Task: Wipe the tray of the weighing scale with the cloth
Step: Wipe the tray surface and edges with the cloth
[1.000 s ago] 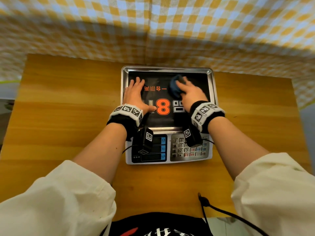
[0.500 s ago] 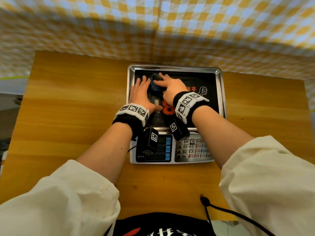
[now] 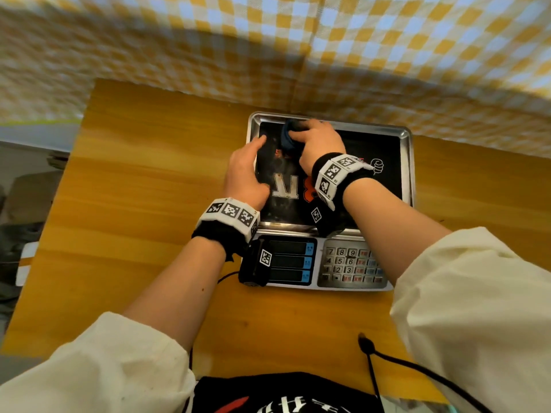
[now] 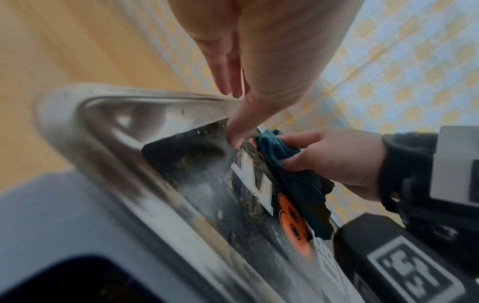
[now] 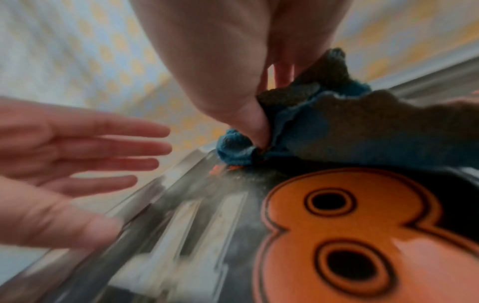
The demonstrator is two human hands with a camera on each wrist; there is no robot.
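Observation:
A steel tray (image 3: 406, 135) with a black printed sheet sits on top of the weighing scale (image 3: 320, 263). My right hand (image 3: 316, 141) grips a bunched dark blue cloth (image 3: 288, 138) and presses it on the tray's far left part; the cloth (image 5: 324, 131) shows pinched under the thumb in the right wrist view. My left hand (image 3: 243, 171) lies along the tray's left rim with straight fingers; its index fingertip (image 4: 237, 141) touches the sheet beside the cloth (image 4: 290, 176). Dusty smears show on the sheet near the rim (image 4: 108, 127).
The scale stands on a wooden table (image 3: 134, 204) against a yellow checked curtain (image 3: 268, 49). Its display and keypad (image 3: 351, 265) face me. A black cable (image 3: 417, 368) runs over the table's near edge at the right.
My right hand has slid the cloth leftward across the tray to its far left corner. My left hand has shifted from lying flat on the sheet to the tray's left rim.

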